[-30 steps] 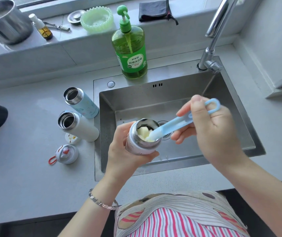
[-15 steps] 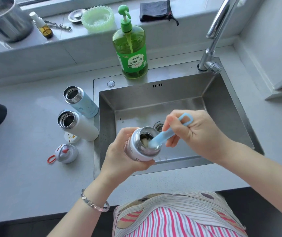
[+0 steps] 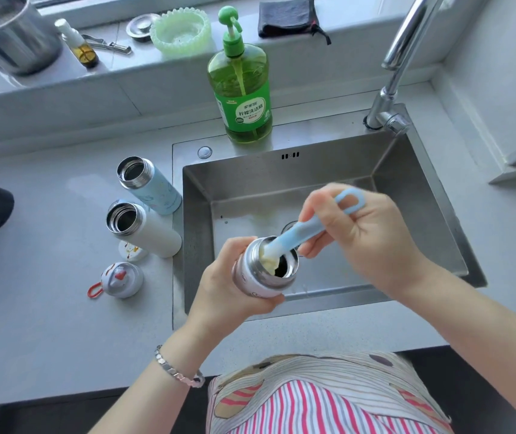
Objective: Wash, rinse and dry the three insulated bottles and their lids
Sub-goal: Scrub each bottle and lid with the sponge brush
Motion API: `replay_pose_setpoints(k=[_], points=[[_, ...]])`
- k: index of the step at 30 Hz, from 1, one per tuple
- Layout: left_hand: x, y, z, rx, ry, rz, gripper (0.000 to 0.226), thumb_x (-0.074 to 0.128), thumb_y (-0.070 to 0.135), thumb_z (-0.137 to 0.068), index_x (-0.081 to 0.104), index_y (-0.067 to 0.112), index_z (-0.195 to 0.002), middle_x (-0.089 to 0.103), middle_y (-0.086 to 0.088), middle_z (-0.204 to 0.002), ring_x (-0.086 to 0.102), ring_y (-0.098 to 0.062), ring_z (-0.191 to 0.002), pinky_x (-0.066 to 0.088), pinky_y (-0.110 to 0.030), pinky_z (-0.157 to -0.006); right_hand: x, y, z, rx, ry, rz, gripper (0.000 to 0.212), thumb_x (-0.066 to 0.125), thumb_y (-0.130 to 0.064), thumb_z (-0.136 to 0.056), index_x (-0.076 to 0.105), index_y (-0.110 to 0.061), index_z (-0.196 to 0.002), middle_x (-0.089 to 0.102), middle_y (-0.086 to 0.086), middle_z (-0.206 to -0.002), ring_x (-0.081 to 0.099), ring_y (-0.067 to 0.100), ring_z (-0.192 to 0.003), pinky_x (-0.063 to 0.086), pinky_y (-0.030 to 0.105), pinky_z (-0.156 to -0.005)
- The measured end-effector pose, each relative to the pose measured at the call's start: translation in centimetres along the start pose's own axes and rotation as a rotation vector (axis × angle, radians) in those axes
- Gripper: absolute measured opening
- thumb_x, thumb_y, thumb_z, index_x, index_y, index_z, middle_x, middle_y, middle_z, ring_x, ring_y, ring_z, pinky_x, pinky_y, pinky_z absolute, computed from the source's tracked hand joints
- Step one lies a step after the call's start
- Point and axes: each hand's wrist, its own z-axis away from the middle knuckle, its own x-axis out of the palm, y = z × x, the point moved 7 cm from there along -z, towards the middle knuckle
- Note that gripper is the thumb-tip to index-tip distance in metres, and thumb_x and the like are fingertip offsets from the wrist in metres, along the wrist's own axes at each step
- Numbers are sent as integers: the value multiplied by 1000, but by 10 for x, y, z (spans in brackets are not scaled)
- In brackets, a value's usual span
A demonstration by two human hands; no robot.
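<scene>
**Brush in bottle, over sink**

Left hand (image 3: 234, 296) wrapped round body of insulated bottle (image 3: 263, 277), held tilted above front part of sink (image 3: 406, 183). Right hand (image 3: 372, 242) gripping blue bottle brush (image 3: 300, 233) by handle, fingers curled, yellow sponge head inside bottle mouth. Light-blue bottle (image 3: 153, 186) and white bottle (image 3: 147, 230) uncapped on counter left of sink, grey lid (image 3: 120, 278) near them.

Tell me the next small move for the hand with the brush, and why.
Probably push the brush down into the bottle: the right hand grips it, yet its yellow sponge head sits only at the mouth, and the left hand holds the bottle tilted over the sink.
</scene>
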Motion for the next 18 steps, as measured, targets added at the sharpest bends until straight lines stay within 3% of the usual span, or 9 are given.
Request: replay_pose_setpoints(k=[2, 7, 11, 18], points=[[-3, 0, 0, 20, 10, -35, 78, 93, 12, -46, 52, 49, -102, 65, 19, -96, 62, -2, -86, 47, -12, -73, -12, 7, -1, 30, 44, -17, 29, 50, -26, -88, 60, -3, -73, 61, 19, -66, 66, 24, -53, 56, 29, -52], [-14, -2, -8, 15, 37, -53, 78, 93, 12, -44, 53, 48, -101, 64, 21, -95, 61, 0, -87, 45, -8, -73, 4, 15, 15, 46, -37, -16, 29, 54, -29, -92, 62, -7, -73, 64, 10, -67, 68, 19, -55, 54, 23, -53], [-6, -3, -4, -13, -1, -70, 75, 92, 12, -45, 53, 45, -100, 64, 22, -92, 59, 0, -83, 41, -4, -70, -5, 6, 1, -9, 80, -24, 25, 50, -24, -91, 61, -7, -75, 63, 13, -65, 67, 20, -53, 55, 26, -51], [-7, -8, -7, -57, -8, -78, 76, 92, 17, -45, 52, 47, -102, 64, 18, -93, 61, -6, -86, 51, -24, -77, 6, 20, 11, 89, 73, -30, 28, 53, -24, -91, 63, -7, -71, 65, 14, -61, 67, 25, -51, 56, 33, -50]])
